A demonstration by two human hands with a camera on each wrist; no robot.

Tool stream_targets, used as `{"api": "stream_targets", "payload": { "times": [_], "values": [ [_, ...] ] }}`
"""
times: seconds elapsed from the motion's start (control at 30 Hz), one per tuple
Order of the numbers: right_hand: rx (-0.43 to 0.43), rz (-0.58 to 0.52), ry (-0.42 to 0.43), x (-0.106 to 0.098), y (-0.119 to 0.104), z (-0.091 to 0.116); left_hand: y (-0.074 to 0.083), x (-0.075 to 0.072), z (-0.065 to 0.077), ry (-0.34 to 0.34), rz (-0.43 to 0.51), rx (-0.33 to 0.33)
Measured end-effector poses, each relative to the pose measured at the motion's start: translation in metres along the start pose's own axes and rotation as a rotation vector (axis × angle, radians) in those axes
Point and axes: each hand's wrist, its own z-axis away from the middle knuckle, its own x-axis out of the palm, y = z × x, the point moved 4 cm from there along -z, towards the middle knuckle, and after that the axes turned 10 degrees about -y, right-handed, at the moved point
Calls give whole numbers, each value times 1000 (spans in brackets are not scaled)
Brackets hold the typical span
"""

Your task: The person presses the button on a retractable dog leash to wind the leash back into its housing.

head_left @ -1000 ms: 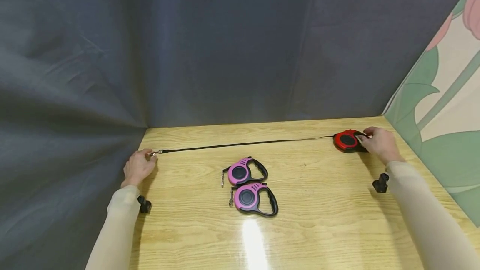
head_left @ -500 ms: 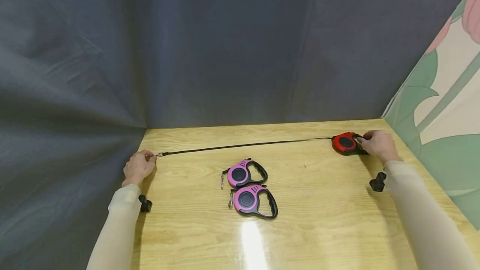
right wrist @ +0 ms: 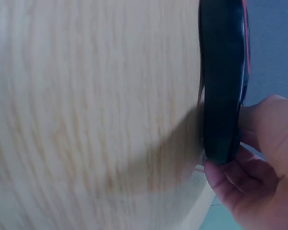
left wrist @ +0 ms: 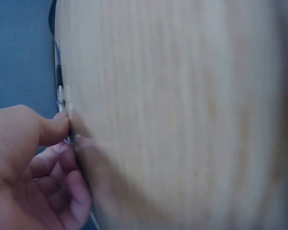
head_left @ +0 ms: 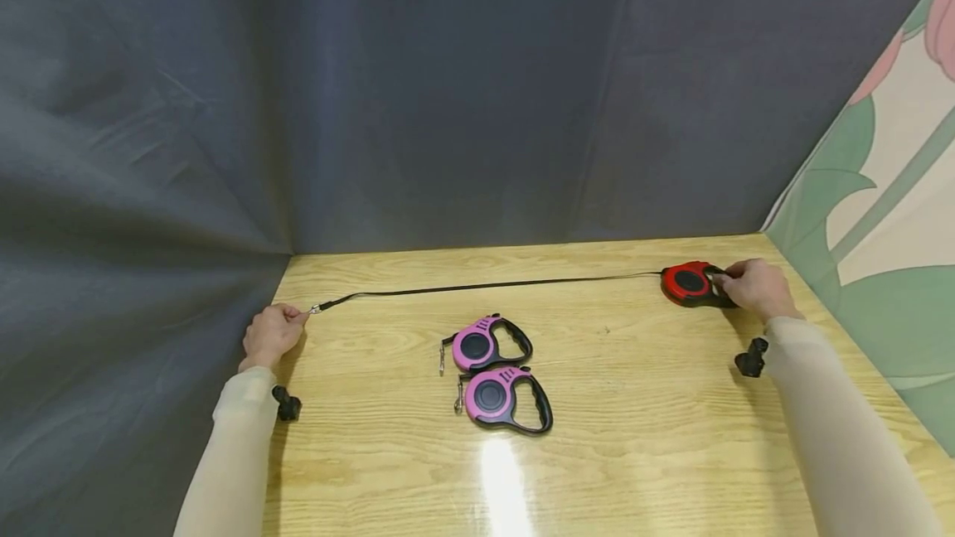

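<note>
A red and black retractable dog leash (head_left: 688,283) lies near the back right of the table, and my right hand (head_left: 759,288) grips its black handle. From its case a thin black strap (head_left: 477,287) runs left across the table, bending a little near its far end. At that end my left hand (head_left: 272,334) pinches the metal clip (left wrist: 61,103) between thumb and fingers, low over the tabletop. In the right wrist view the fingers (right wrist: 225,184) curl around the end of the dark handle (right wrist: 223,86).
Two pink and black retractable leashes, an upper one (head_left: 475,345) and a lower one (head_left: 490,395), lie together mid-table, clips to the left. A grey curtain (head_left: 448,106) borders the wooden table (head_left: 619,437) at back and left; a flower-patterned panel (head_left: 888,272) stands on the right.
The strap, straight before, now bends slackly near the clip. My left hand has shifted very slightly, still pinching the clip, and the red leash has moved only slightly.
</note>
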Motion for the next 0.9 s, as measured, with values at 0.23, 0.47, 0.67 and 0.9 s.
{"api": "stream_targets", "payload": {
  "times": [0.23, 0.47, 0.67, 0.9],
  "values": [
    [14, -42, -38, -2, -5, 6, 5, -5, -4, -106, -27, 62],
    [-41, -247, -83, -9, -18, 10, -1, -5, -5, -141, 46, 91],
    [-14, -533, -146, -14, -24, 16, -6, -8, -1, -137, 68, 100],
    [87, -474, -115, -14, -24, 22, -11, -11, 6, -98, 53, 108]
  ]
}}
